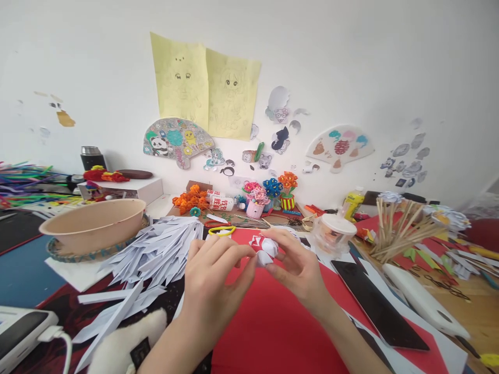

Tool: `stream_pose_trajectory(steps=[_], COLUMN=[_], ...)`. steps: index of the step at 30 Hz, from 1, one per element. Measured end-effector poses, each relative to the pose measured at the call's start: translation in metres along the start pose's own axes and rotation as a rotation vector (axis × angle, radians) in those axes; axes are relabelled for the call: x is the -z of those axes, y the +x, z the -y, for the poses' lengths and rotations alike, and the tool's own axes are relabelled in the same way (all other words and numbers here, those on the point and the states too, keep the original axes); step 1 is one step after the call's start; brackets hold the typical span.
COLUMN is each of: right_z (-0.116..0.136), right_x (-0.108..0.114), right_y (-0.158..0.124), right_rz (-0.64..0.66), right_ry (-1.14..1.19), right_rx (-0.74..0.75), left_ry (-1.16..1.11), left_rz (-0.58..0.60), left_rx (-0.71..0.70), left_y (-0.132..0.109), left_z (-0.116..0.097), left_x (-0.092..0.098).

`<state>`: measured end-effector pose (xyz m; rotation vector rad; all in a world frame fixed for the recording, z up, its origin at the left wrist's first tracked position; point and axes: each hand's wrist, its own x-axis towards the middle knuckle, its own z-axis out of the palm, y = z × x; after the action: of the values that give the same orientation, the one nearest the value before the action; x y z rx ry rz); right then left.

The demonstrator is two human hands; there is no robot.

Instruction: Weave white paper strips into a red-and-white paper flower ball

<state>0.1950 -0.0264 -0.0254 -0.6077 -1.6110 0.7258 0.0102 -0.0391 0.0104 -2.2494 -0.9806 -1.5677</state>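
A small white folded-paper piece (268, 250) is held up over a large red sheet (273, 317) at the middle of the view. My right hand (299, 267) grips it from the right, thumb below and fingers behind and above. From the left, my left hand (218, 270) pinches at its lower left edge with thumb and forefinger; the other fingers are curled. Part of the piece is hidden by the fingertips. Yellow-handled scissors (222, 230) lie just behind my left hand.
Many white paper strips (159, 249) and a beige basin (95, 223) stand left. A black phone (380, 304), a white device (424, 301), a lidded tub (335, 231) and wooden sticks (401, 226) are on the right. Paper flowers (255, 195) stand by the wall.
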Motion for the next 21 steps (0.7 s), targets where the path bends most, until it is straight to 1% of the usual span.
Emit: stream_pose_trajectory(steps=[3, 6, 10, 12, 13, 14, 15, 17, 19, 21], right_z=[0.0004, 0.002, 0.0035, 0.0029, 0.0023, 0.0016, 0.0009, -0.0001, -0.0003, 0.0006], right_x=[-0.0008, -0.0007, 0.0004, 0.0012, 0.0016, 0.0019, 0.0022, 0.0023, 0.0017, 0.0006], right_y=[0.0002, 0.0011, 0.0021, 0.0024, 0.0023, 0.0023, 0.0021, 0.0014, 0.0005, -0.0004], right_rz=[-0.013, -0.018, -0.011, -0.01, -0.011, -0.011, -0.01, -0.002, 0.012, 0.015], right_ry=[0.001, -0.004, -0.002, -0.006, -0.008, -0.011, -0.013, -0.006, 0.012, 0.032], right_rx=[0.002, -0.009, -0.017, -0.01, -0.003, 0.006, 0.015, 0.028, 0.023, 0.008], left_ry=[0.086, 0.164, 0.225, 0.222, 0.193, 0.14, 0.065, -0.139, -0.323, -0.429], left_rz=[-0.057, -0.079, -0.029, -0.001, 0.006, 0.011, 0.015, 0.05, 0.118, 0.186], left_rx=[-0.102, -0.221, -0.359, -0.395, -0.38, -0.336, -0.262, -0.062, 0.127, 0.253], left_y=[-0.0014, -0.0023, -0.0043, -0.0048, -0.0046, -0.0039, -0.0029, -0.0001, 0.0028, 0.005], left_z=[0.0008, 0.0041, 0.0079, 0.0074, 0.0065, 0.0053, 0.004, 0.0021, 0.0016, 0.0025], left_x=[-0.0008, 0.0004, 0.0019, 0.0015, 0.0011, 0.0008, 0.0005, 0.0003, 0.0007, 0.0013])
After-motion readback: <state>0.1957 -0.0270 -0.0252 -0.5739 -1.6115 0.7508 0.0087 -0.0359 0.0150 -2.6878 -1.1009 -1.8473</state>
